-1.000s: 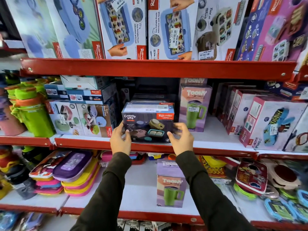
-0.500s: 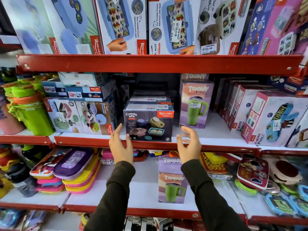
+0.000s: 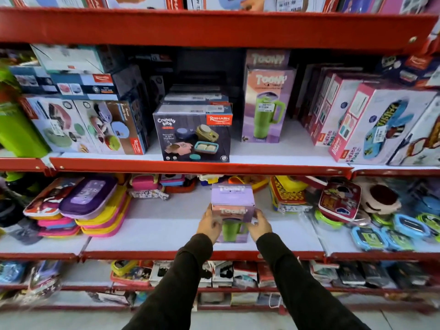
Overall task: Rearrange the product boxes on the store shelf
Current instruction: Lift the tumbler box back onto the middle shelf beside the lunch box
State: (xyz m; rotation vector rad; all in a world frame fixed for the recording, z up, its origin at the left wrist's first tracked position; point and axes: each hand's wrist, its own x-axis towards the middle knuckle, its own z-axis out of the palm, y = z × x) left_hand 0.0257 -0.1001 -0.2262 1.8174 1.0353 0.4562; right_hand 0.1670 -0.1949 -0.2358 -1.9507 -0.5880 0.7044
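Note:
A purple Toony box [image 3: 232, 203] picturing a green mug stands on the lower white shelf [image 3: 166, 225]. My left hand [image 3: 210, 223] grips its left side and my right hand [image 3: 259, 224] grips its right side. One shelf up, the dark Crunchy Bite box [image 3: 192, 136] stands at the front edge with similar boxes stacked behind it. Right of it stands a second Toony box [image 3: 264, 106], with another on top of it.
Red shelf rails [image 3: 200, 166] front each level. Lunch-set boxes [image 3: 88, 125] fill the middle shelf's left; Kidzee boxes [image 3: 371, 122] lean at its right. Stacked lunch boxes [image 3: 95, 208] lie left on the lower shelf, and wrapped containers [image 3: 340, 203] at the right.
Both hands have left the Crunchy Bite box and dropped to the lower shelf, where they now hold the Toony box. The view has tilted downward.

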